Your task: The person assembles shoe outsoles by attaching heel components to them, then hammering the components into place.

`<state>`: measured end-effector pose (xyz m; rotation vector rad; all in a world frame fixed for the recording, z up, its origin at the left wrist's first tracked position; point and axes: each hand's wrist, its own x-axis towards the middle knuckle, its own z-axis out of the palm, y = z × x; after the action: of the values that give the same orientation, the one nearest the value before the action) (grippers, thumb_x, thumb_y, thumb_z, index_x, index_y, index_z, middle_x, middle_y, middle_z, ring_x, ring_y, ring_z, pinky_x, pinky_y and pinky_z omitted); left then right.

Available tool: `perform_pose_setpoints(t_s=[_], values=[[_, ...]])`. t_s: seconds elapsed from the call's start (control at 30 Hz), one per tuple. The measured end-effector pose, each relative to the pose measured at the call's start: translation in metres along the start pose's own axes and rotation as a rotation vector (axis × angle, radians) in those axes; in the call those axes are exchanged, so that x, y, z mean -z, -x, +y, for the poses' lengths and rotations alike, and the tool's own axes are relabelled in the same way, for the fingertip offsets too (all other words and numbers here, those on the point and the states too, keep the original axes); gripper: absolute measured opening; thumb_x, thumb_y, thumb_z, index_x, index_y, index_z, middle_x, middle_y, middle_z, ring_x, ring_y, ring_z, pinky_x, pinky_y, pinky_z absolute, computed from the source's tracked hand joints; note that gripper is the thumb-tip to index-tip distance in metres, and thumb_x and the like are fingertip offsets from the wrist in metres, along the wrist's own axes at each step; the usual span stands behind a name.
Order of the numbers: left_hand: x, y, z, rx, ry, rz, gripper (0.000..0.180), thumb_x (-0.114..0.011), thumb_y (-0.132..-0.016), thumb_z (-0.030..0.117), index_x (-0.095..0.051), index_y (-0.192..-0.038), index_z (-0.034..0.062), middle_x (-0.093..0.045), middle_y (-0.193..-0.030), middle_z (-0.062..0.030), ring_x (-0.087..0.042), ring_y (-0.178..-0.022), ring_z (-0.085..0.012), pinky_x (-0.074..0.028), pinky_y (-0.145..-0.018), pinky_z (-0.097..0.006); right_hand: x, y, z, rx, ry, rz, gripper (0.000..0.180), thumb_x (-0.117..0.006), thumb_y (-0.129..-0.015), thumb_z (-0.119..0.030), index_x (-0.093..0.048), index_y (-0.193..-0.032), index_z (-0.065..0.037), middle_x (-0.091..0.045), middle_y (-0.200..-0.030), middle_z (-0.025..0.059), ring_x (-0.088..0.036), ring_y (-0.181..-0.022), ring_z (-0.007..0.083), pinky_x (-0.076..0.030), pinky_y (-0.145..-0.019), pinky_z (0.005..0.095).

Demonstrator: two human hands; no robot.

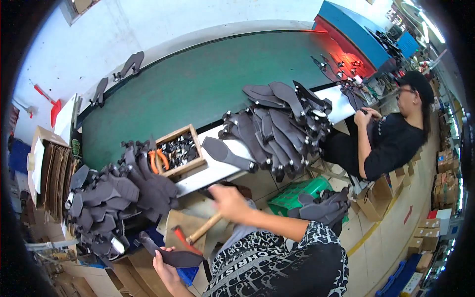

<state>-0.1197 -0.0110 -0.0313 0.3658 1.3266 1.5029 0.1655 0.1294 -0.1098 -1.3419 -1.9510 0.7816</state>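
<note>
My left hand (168,267) is closed round a dark grey shoe sole (180,258) at the lower middle, its fingers and thumb on the edge. Up and to the right, my right hand (230,204) is smeared by motion; a dark patch shows at its fingertips. A hammer with a wooden handle (204,228) and a red head (184,239) slants over the tan work surface (175,222). The handle's upper end meets my right hand, and whether the fingers grip it is hidden.
A large heap of soles (104,198) lies left, another (277,131) on the bench ahead. Between them are a wooden box (197,143) of small dark parts, orange-handled pliers (159,161) and a single sole (225,152). Behind runs a green belt (198,84). A co-worker (396,131) sits right, near a green crate (284,198).
</note>
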Motion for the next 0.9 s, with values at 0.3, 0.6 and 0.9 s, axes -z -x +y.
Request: perform_pose_setpoints(t_s=[0.3, 0.6, 0.9], values=[[0.210, 0.055, 0.026, 0.042, 0.105, 0.007, 0.031, -0.056, -0.097, 0.030, -0.057, -0.108, 0.0001, -0.064, -0.097, -0.0118, -0.061, -0.092, -0.0228, -0.050, -0.088, -0.037, -0.086, 0.313, 0.075, -0.880, 0.264, 0.086, 0.050, -0.058, -0.091, -0.025, -0.046, -0.122, 0.013, -0.050, -0.121, 0.0336, -0.045, -0.119, 0.0480, -0.043, -0.098, 0.0489], [0.296, 0.102, 0.049, 0.087, -0.068, 0.092, 0.032, -0.055, -0.097, 0.025, -0.058, -0.104, -0.0059, -0.067, -0.091, -0.0175, -0.065, -0.084, -0.0261, -0.053, -0.080, -0.037, -0.054, 0.504, 0.036, -0.818, -0.315, -0.515, 0.028, -0.069, -0.077, -0.027, -0.062, -0.077, 0.000, -0.058, -0.071, 0.0101, -0.058, -0.061, 0.0228, -0.048, -0.057, 0.0388], [0.404, 0.185, 0.004, 0.077, 0.069, 0.343, 0.034, -0.057, -0.095, 0.026, -0.058, -0.104, -0.0062, -0.066, -0.092, -0.0176, -0.065, -0.086, -0.0270, -0.053, -0.080, -0.038, -0.107, 0.278, 0.066, -0.716, 0.180, -0.388, 0.035, -0.056, -0.087, -0.030, -0.067, -0.096, 0.002, -0.069, -0.081, 0.0225, -0.069, -0.069, 0.0312, -0.055, -0.062, 0.0408]])
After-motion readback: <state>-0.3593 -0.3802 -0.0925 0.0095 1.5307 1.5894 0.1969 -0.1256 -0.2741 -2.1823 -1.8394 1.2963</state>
